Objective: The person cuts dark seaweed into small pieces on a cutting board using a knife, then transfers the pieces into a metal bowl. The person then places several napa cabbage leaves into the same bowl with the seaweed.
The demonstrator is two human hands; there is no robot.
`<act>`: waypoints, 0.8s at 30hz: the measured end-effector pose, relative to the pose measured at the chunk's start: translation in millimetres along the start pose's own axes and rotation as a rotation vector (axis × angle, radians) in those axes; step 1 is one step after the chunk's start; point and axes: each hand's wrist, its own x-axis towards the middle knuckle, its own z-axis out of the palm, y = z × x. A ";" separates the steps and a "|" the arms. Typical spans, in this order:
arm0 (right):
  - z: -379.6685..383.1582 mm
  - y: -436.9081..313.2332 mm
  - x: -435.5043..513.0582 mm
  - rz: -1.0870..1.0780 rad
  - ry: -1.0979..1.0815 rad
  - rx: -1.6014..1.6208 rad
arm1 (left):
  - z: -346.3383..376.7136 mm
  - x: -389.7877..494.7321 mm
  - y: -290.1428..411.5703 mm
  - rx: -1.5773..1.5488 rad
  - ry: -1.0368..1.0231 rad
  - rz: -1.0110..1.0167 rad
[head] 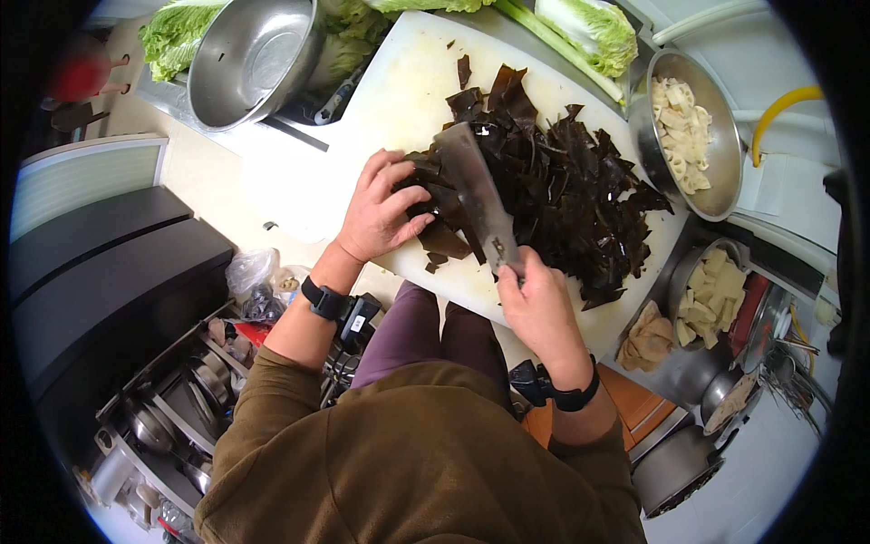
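A big heap of dark brown kelp pieces [564, 197] covers the middle and right of a white cutting board [408, 75]. My right hand [540, 299] grips the handle end of a cleaver [476, 187], whose blade points up and left across the kelp. At the heap's left side, my left hand [387, 204] rests on kelp with bent, spread fingers; the blade is just right of its fingertips. Small kelp scraps lie by the board's near edge and near its top. The cleaver's cutting edge against the kelp cannot be made out clearly.
A steel bowl [204, 75] and napa cabbage [173, 41] stand beyond the board at the left, more cabbage [591, 34] at the back. Right of the board are a bowl of sliced lotus root [727, 190], a pot of pale chunks [686, 265] and a crumpled cloth [646, 336]. A person stands far left.
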 end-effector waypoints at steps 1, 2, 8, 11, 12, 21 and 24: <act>3.0 -4.1 1.9 0.015 -0.019 -0.088 | 3.5 1.6 -2.3 -0.026 -0.013 0.015; 5.3 -7.6 3.1 0.021 -0.037 -0.167 | 7.1 2.3 -3.3 -0.055 -0.029 0.020; 19.8 -18.7 9.6 0.144 -0.077 -0.377 | 11.5 -0.4 -6.0 -0.105 -0.040 -0.020; 40.1 -24.0 29.3 0.192 -0.064 -0.430 | 11.3 -0.5 -9.1 -0.128 -0.047 -0.018; 47.4 -26.5 37.1 0.198 -0.037 -0.447 | 11.4 0.0 -9.8 -0.140 -0.052 -0.021; 53.7 -20.3 45.8 0.128 0.090 -0.343 | -5.5 -4.8 -7.8 -0.181 -0.226 0.026; 39.3 -3.3 23.9 0.143 0.091 -0.343 | -12.7 -17.4 -3.7 -0.078 -0.301 -0.022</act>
